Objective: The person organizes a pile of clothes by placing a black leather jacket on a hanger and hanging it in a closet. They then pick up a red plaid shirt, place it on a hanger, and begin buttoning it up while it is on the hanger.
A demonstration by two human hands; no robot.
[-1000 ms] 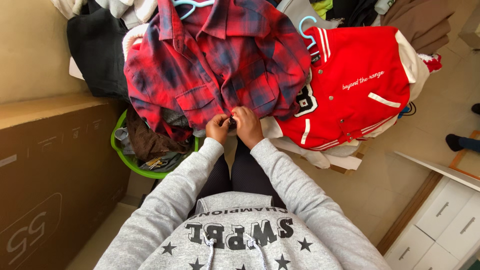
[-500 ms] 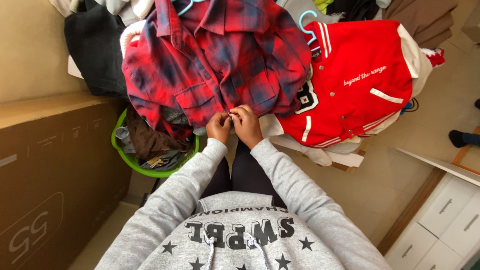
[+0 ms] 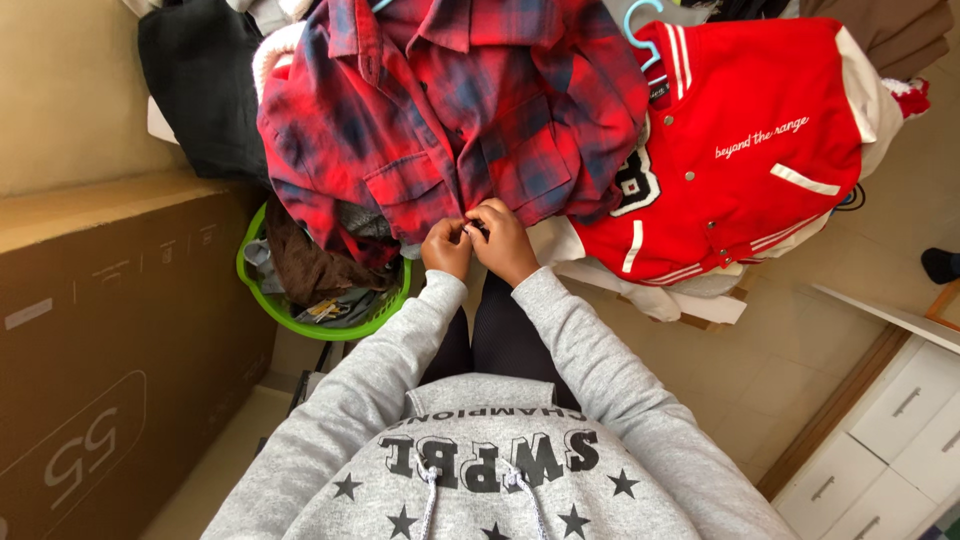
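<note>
A red and dark blue plaid shirt (image 3: pixel 450 110) hangs in front of me on a light blue hanger. My left hand (image 3: pixel 446 247) and my right hand (image 3: pixel 505 240) meet at the bottom of its front opening, both pinching the lower hem where the two edges join. The fingertips hide whatever small part sits between them. A red varsity jacket (image 3: pixel 740 150) with white trim hangs just to the right on another light blue hanger (image 3: pixel 640 20). Grey sweatshirt sleeves cover both my arms.
A green basket (image 3: pixel 300 322) of clothes sits below the shirt at left. A large brown cardboard box (image 3: pixel 110 340) fills the left side. Dark and pale garments hang behind. White drawers (image 3: pixel 900 420) stand at lower right, a person's dark-socked foot (image 3: pixel 940 265) at the right edge.
The view has shifted slightly, so the clothes sit a little further right and higher. My hands stay together on the shirt's lower hem with small finger movements.
</note>
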